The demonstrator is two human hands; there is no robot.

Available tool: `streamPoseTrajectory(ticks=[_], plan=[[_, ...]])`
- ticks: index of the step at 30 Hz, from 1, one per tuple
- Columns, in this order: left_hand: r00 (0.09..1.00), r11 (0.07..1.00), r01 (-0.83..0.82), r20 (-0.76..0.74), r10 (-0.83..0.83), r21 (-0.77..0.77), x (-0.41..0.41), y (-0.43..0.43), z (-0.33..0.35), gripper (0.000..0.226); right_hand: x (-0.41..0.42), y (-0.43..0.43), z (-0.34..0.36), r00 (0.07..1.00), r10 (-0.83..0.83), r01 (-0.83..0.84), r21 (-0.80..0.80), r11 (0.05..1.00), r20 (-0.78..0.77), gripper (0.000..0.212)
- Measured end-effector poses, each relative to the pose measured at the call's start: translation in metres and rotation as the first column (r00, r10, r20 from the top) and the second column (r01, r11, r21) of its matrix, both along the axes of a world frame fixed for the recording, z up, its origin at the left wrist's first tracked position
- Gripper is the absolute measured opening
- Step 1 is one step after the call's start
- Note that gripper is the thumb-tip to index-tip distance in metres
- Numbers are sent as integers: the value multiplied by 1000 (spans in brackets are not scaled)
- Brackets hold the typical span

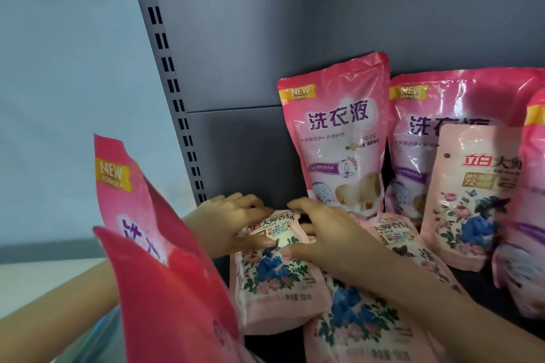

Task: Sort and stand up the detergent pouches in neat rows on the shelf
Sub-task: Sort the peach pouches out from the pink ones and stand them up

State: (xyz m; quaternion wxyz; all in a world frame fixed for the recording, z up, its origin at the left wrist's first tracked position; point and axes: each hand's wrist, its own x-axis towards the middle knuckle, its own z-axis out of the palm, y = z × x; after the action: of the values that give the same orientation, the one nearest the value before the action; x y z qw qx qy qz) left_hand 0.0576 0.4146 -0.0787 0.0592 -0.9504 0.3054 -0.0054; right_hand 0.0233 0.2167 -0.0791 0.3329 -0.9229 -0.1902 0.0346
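Nearest, at left, a glossy bright-pink pouch (pixel 165 274) stood blurred. Beyond it, the left hand (pixel 233 224) and right hand (pixel 327 233) gripped the top of a pale-pink floral plastic pouch (pixel 274 283), fingers curled over its edge. It seemingly lay on the dark grey shelf (pixel 483 281). Farther back, tall pink pouches (pixel 333 138) stood upright.

Right of the slotted upright (pixel 174 103), the left tall pouch (pixel 333 132) and right tall pouch (pixel 418 138) stand side by side against the back panel (pixel 265 38), a smaller upright pouch (pixel 469 194) in front of the right one. Before them the left flat pouch (pixel 274 283) and right flat pouch (pixel 362 318) lie on the shelf (pixel 477 283), with the left hand (pixel 227 224) and right hand (pixel 327 233) gripping the left one's top
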Motion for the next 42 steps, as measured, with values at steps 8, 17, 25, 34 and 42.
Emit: streamPoseTrajectory(ticks=[8,17,25,34,42], plan=[[964,953,-232,-180,198,-196,-11,-7,11,95,-1,2,3,994,-4,30,235,972,-113,76],[922,679,-369,-345,178,-635,2,8,21,11,-6,3,9,994,27,14,362,932,-107,78],[963,557,-265,-250,103,-787,-11,9,67,7,-4,-1,17,984,29,58,468,882,-177,57],[984,569,-166,-174,39,-806,-27,1,110,17,-6,0,19,980,130,-9,622,783,-149,15],[976,794,-168,-214,49,-584,-32,12,136,10,-7,2,17,990,111,-32,617,787,-91,14]])
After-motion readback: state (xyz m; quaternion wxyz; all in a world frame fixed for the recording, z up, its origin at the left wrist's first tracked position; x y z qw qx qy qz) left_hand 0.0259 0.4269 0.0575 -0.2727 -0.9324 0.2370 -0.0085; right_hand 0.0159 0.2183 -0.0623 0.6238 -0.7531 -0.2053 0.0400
